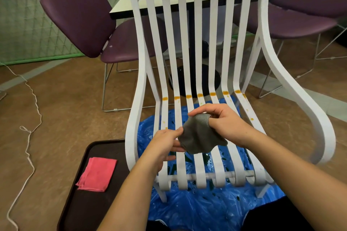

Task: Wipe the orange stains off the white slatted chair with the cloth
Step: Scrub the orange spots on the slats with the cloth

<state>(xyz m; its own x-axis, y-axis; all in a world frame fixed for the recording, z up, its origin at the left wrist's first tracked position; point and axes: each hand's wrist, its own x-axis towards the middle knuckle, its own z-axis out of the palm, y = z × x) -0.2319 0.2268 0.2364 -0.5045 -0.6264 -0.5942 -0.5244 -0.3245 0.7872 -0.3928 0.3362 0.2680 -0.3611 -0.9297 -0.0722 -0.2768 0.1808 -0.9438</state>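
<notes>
One pink cloth [96, 173] on dark tray [90, 210], tray edge touching white slatted chair [139, 73]; open brown floor further left. Left hand [165, 142] pinches, right hand [223, 122] grips single grey cloth [199, 135] above seat. Seven slats, seven orange stains [200, 95] along seat bend. Blue plastic sheet [197, 210] beneath; purple chairs [78, 17] behind.

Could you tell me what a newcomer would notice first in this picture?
The white slatted chair fills the centre, with a row of orange stains across the bend of its slats. Above the seat the left hand and right hand hold a grey cloth; blue plastic sheeting lies beneath the chair.
</notes>
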